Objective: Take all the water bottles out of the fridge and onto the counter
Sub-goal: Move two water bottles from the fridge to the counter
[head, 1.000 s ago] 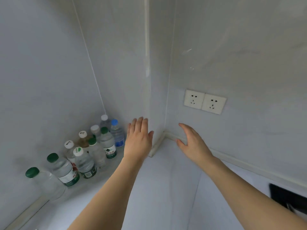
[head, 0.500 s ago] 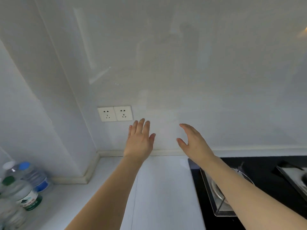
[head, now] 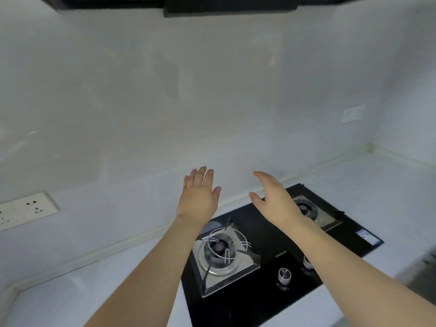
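White tabletop carries a black gas hob. Above the hob, the left hand and right hand hover with fingers straight and spread, holding nothing. No water bottle shows.

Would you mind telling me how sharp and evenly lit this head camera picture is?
Head view: soft, even light, no hard shadows; the near burner and both hands are fairly sharp; the far-right edge smears into blur; wide-angle lens bends the counter edge and the wall socket.
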A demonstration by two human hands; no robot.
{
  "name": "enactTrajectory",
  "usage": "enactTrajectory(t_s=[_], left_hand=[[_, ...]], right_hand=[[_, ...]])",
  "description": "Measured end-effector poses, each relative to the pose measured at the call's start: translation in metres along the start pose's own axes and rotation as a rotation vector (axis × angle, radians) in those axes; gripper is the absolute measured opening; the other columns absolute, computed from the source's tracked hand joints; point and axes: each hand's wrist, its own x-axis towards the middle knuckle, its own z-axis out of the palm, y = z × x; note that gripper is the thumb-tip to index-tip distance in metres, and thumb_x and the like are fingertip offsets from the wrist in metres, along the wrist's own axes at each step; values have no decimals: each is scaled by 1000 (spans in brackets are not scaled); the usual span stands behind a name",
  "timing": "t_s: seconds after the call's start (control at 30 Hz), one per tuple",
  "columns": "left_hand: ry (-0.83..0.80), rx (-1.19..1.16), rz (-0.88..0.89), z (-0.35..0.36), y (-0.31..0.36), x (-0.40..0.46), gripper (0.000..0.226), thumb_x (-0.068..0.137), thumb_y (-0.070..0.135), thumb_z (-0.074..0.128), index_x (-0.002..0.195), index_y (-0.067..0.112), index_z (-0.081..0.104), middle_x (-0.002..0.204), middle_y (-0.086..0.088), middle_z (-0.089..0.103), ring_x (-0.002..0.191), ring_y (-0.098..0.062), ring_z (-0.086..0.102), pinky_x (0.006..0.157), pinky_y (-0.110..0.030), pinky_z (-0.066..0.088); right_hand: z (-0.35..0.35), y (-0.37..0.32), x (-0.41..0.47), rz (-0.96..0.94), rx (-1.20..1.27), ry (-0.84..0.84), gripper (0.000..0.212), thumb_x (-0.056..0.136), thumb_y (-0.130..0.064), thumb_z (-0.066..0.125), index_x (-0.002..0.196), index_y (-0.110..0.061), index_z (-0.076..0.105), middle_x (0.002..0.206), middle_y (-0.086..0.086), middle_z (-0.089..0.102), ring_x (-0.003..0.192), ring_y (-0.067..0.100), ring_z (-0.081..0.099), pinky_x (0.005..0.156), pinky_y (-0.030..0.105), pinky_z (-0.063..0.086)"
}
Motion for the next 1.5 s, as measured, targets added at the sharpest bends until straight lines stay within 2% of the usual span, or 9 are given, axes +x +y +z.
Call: enactTrajectory(t_s=[0.33,0.47,0.67,0.97,1.13,1.3,1.5], left_hand=[[-13,-125,301,45,205,49,54,104,34,36,151,11,26,158,-9,23,145,-29,16,120,-42,13],[-30,-210,425,58,285,65,54,103,35,36,151,11,26,158,-8,22,145,-28,15,120,-42,14],[-48,-258,610,85,385,89,53,103,34,39,150,10,30,156,-10,27,143,-29,20,119,-43,16],[-120,-341,743,144,500,138,53,104,35,35,151,12,26,158,-7,21,145,-26,16,119,-40,15],[-134,-419,776,176,575,188,54,104,36,35,151,12,27,159,-6,22,146,-25,15,120,-39,16],[-119,-518,866,187,653,221,52,103,33,38,149,11,30,157,-6,25,146,-24,16,120,-38,17],[-119,-563,1048,182,764,217,52,103,35,36,150,12,28,158,-6,25,146,-24,18,120,-37,18]], right_hand=[[-142,136,-57,224,-136,179,57,95,-26,56,147,-14,35,151,4,39,139,19,34,115,32,29],[-197,183,-82,320,-200,241,57,96,-26,55,147,-11,34,151,6,37,139,20,34,114,27,23],[-256,245,-111,473,-275,327,57,98,-30,51,149,-16,29,154,0,32,141,17,30,114,26,22],[-310,344,-112,632,-326,381,57,98,-33,52,148,-19,29,154,-3,33,140,15,32,112,26,24],[-364,404,-90,689,-370,417,58,97,-31,53,149,-18,29,154,-1,33,141,16,31,113,28,25],[-416,449,-82,749,-414,473,59,96,-28,55,148,-17,31,153,1,36,140,18,33,113,30,27],[-481,501,-115,879,-435,597,55,96,-31,53,147,-21,33,152,-2,36,138,17,36,111,31,30]])
